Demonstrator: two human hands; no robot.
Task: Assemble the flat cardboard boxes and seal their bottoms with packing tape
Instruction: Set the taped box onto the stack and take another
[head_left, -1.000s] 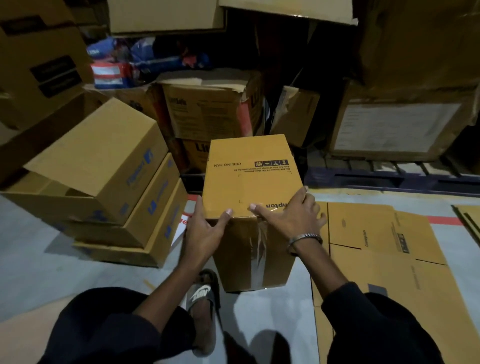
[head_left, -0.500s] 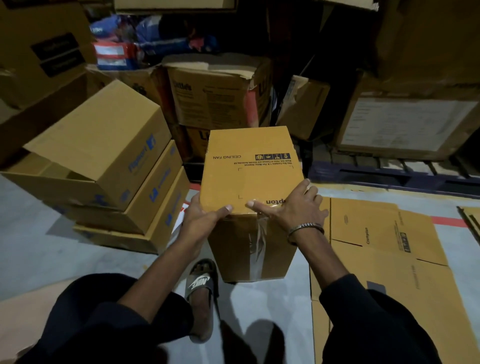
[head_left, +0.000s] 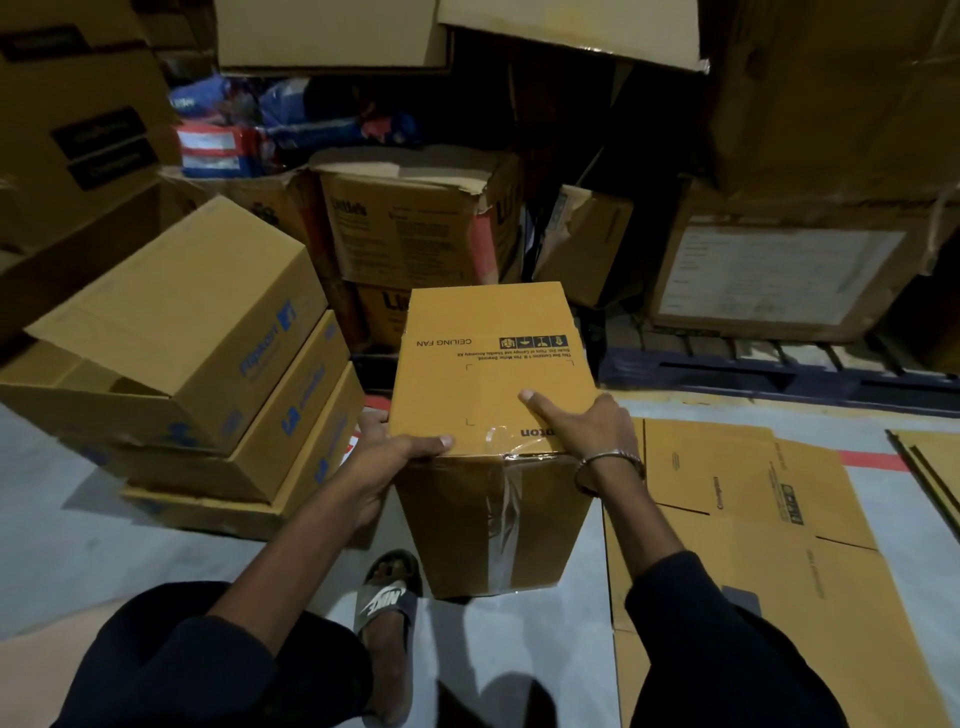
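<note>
An assembled brown ceiling-fan box (head_left: 488, 384) lies on its side in front of me, its near end closed with clear packing tape (head_left: 501, 504) that wraps over the edge. My left hand (head_left: 387, 457) grips the box's near left corner, thumb on top and fingers round the left side. My right hand (head_left: 584, 428) holds the near right corner, thumb stretched across the top face. Flat cardboard boxes (head_left: 748, 525) lie on the floor to the right.
A stack of three assembled boxes (head_left: 197, 374) with blue print stands at the left. Worn cartons (head_left: 410, 228) and a large labelled carton (head_left: 779, 275) on a pallet fill the back. My sandalled foot (head_left: 387, 597) is beside the box's near end. More flat cardboard (head_left: 930, 467) lies far right.
The box has been pushed a little farther from me. My right thumb has slid further onto the top face, and my left hand has shifted round the left corner.
</note>
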